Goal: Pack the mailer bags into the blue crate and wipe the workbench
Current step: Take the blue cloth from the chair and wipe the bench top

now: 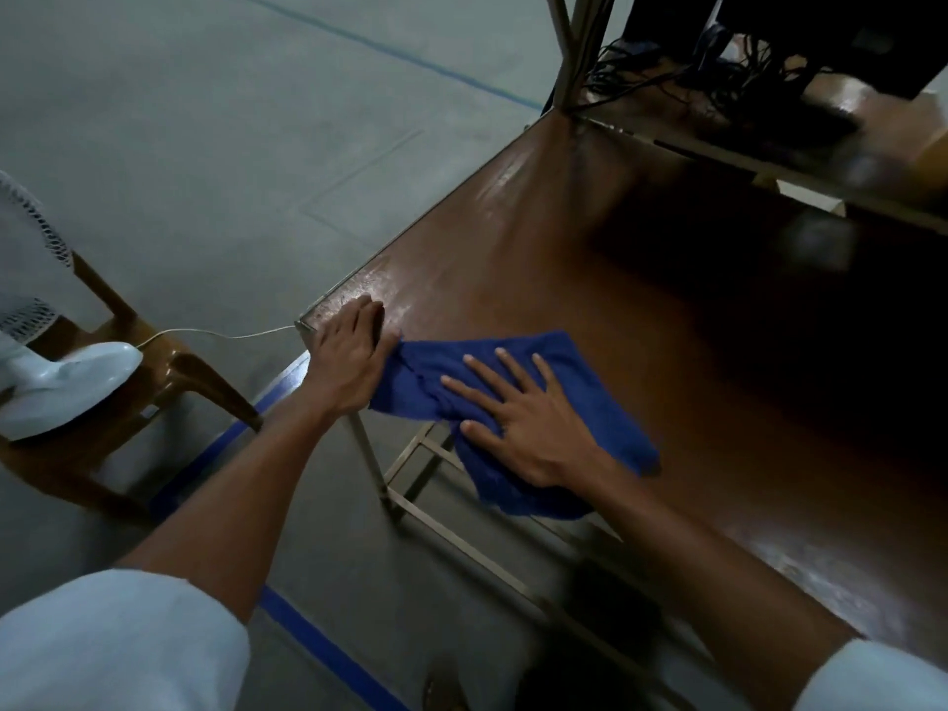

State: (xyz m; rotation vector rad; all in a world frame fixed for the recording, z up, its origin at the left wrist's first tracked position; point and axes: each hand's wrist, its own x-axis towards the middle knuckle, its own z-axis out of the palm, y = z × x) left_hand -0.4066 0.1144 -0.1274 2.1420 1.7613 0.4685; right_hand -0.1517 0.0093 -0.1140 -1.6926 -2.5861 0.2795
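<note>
Workbench (564, 279) wiping under way at near corner. Blue cloth (610, 418) over front edge, pressed by flat, spread right hand (518, 418). Left hand (354, 351) at corner beside cloth end; grip unclear, possibly pinching. Next: sweep cloth toward far side.

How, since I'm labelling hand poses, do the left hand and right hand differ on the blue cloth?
The right hand lies flat, fingers spread, on the middle of the blue cloth; the left hand sits at its bunched end, fingers together. The right hand is along the near edge of the workbench; the left hand is at its corner. Whether the left hand grips the cloth is unclear. Both touch the cloth.
</note>
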